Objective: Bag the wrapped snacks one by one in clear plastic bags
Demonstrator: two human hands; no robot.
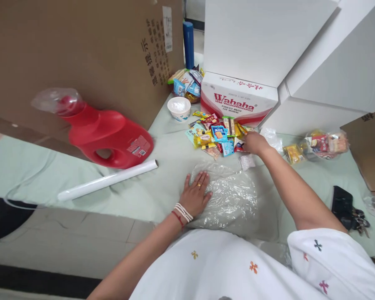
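One snack pile (219, 133) had the nearer right grip (255, 143) at its right edge, hold unclear; the left grip (195, 198) lay flat, released.

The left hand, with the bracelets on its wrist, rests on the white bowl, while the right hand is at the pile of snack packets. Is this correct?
Not quite: the left hand, with the bracelets on its wrist, rests on the clear plastic, not on the white bowl, as the head view shows. The right hand is at the pile of snack packets.
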